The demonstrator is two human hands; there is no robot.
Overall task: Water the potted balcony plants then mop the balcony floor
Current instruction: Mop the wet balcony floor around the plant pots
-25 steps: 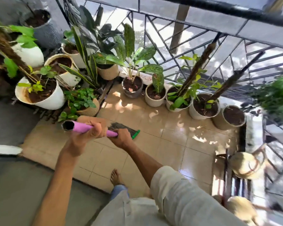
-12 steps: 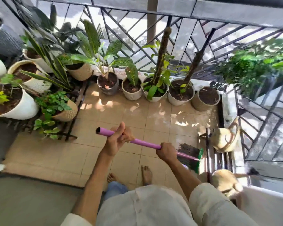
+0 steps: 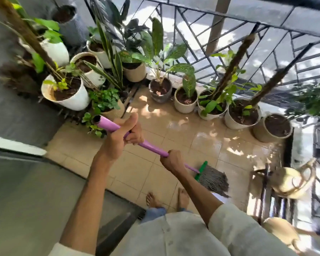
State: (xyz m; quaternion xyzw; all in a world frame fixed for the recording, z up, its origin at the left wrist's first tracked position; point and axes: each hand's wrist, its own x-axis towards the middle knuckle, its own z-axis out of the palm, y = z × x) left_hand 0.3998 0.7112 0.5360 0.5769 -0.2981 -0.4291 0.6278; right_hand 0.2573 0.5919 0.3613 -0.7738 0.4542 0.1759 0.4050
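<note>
A mop with a purple handle [image 3: 151, 145], a green clamp and a grey string head [image 3: 213, 180] lies slanted over the beige tiled floor [image 3: 209, 143]. My left hand [image 3: 121, 138] grips the handle near its upper end. Lower down the handle, my right hand [image 3: 172, 161] holds it just above the mop head. The string head rests on the tiles to the right of my bare feet. The tiles near the pots look wet and shiny. Potted plants [image 3: 186, 97] line the railing and the left side.
A dark metal railing [image 3: 227, 21] bounds the balcony at the back and right. A cream watering can [image 3: 292, 181] sits on a slatted stand at the right. A grey door threshold [image 3: 22, 150] runs along the left. White pots [image 3: 76, 100] crowd the left corner.
The mop head swept from the left near the pots over to the right, then came back nearer my feet. Both hands kept their hold on the handle. My view swung back leftward.
</note>
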